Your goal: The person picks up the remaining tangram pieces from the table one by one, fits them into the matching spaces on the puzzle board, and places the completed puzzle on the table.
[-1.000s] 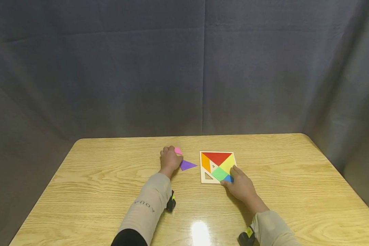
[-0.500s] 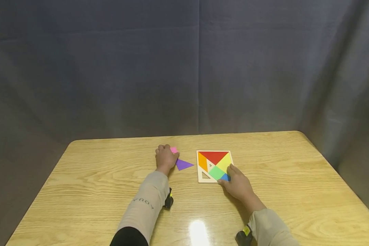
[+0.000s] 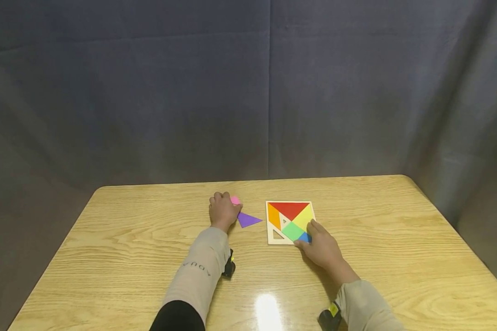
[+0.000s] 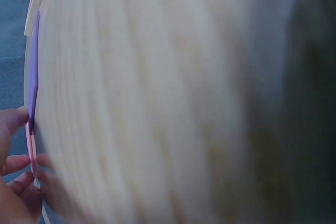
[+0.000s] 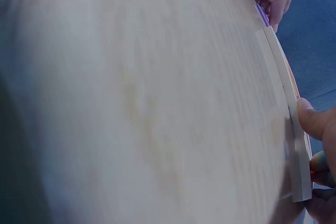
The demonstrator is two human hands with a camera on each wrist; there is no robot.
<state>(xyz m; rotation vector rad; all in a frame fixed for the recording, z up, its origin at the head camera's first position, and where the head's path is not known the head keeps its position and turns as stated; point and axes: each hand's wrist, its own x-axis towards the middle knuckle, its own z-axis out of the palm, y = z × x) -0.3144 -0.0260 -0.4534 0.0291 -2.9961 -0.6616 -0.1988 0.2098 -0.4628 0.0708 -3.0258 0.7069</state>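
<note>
While I follow the feed from my remote seat, almost nothing has shifted over the last second: both of the person's hands have kept their places. Well apart from each other, they lie on opposite sides of the square, pale-rimmed puzzle board (image 3: 278, 242), which rests flat on the light wood-grain table (image 3: 149, 257).

To the board's left, the left hand (image 3: 222, 210) has its fingers curled around the small flat pink piece (image 3: 235, 200), pinching it as far as I can judge; its full outline is hidden. Between that hand and the board lies the flat purple triangle (image 3: 249, 219), one point towards the board. I cannot tell whether the thumb touches it.

At the board's near right corner, the right hand (image 3: 324, 248) grips the edge between thumb and fingers.

Inside the board I see the large red triangle (image 3: 289, 210), the yellow piece (image 3: 304, 216), the orange parallelogram (image 3: 274, 216), the green square (image 3: 293, 231) and the partly covered blue piece (image 3: 304, 237), all unmoved. Since two triangular recesses remain unfilled, I judge the work no further along.
</note>
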